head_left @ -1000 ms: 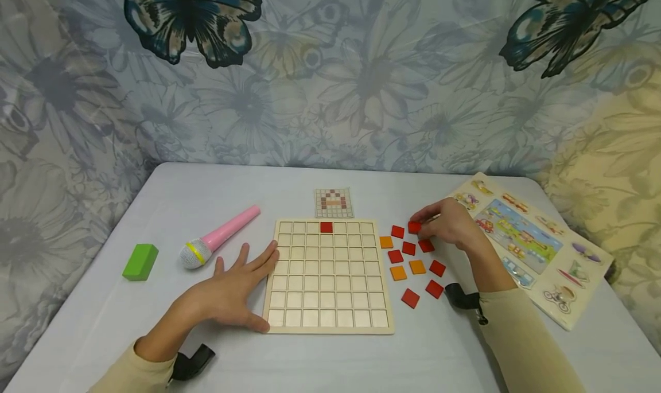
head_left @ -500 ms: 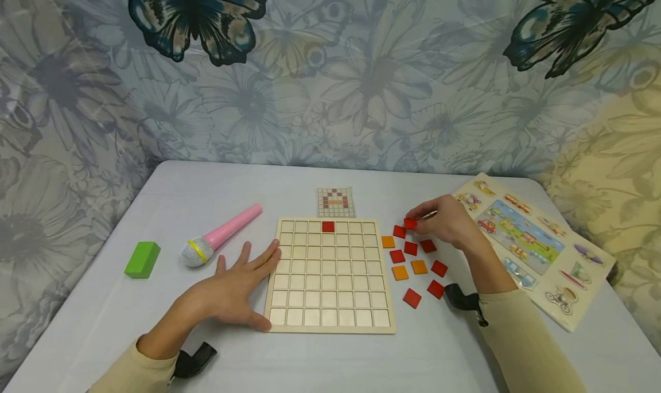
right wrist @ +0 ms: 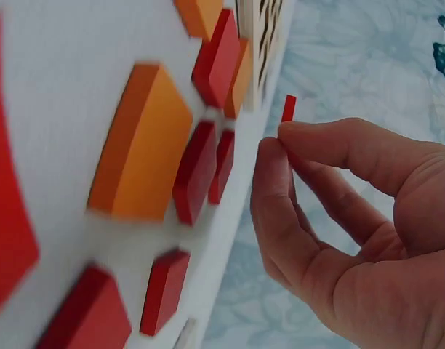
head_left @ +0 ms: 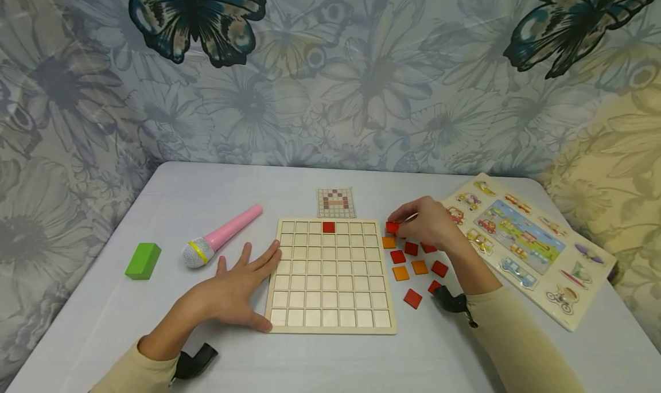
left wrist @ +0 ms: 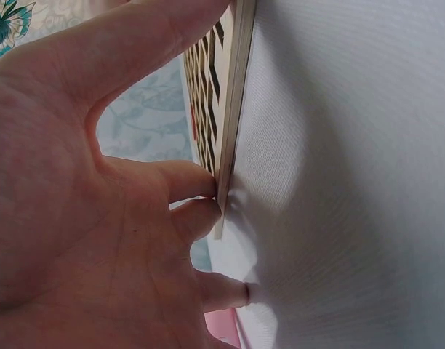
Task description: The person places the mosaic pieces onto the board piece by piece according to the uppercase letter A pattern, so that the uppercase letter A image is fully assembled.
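Observation:
A pale wooden grid board (head_left: 329, 268) lies flat on the table, with one red tile (head_left: 329, 227) in its top row. Fingers spread, my left hand (head_left: 232, 292) touches the board's left edge; in the left wrist view its thumb and two fingertips meet the wooden side (left wrist: 230, 138). Between thumb and fingertips, my right hand (head_left: 427, 224) pinches a red square tile (right wrist: 289, 109), raised over the table just right of the board's top right corner. Several loose red tiles (head_left: 412, 298) and orange tiles (head_left: 420, 267) lie below that hand, some partly hidden by it.
A small patterned grid card (head_left: 336, 202) sits behind the board. To the left are a pink toy microphone (head_left: 222, 236) and a green block (head_left: 143, 261). On the right, a picture puzzle board (head_left: 527, 249) lies partly under the right forearm.
My right hand has lifted the red tile from the far side of the loose tiles and carried it left toward the board. My left hand stays in place.

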A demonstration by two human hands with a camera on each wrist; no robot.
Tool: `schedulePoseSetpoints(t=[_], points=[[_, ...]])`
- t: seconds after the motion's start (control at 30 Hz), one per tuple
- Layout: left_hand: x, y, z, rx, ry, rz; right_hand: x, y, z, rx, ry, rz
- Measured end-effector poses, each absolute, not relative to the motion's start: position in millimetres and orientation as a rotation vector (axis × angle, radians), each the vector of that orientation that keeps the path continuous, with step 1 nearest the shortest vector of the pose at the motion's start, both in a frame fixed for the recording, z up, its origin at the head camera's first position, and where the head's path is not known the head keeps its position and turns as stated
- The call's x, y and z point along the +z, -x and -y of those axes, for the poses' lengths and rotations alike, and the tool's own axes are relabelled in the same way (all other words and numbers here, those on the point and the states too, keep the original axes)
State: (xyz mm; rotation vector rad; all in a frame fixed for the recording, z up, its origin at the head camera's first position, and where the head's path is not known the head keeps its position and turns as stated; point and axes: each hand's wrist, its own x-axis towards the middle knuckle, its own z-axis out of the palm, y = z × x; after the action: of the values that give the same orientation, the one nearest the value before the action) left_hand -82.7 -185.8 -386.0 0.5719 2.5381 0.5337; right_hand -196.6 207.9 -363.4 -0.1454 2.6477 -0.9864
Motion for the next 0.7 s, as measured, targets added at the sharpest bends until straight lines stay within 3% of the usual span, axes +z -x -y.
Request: schedulePoseSetpoints(t=[0.7], points=[[-386,82,185,0.539,-0.569,-2.541,-375,194,-156,-1.086,0.223,-2.559]])
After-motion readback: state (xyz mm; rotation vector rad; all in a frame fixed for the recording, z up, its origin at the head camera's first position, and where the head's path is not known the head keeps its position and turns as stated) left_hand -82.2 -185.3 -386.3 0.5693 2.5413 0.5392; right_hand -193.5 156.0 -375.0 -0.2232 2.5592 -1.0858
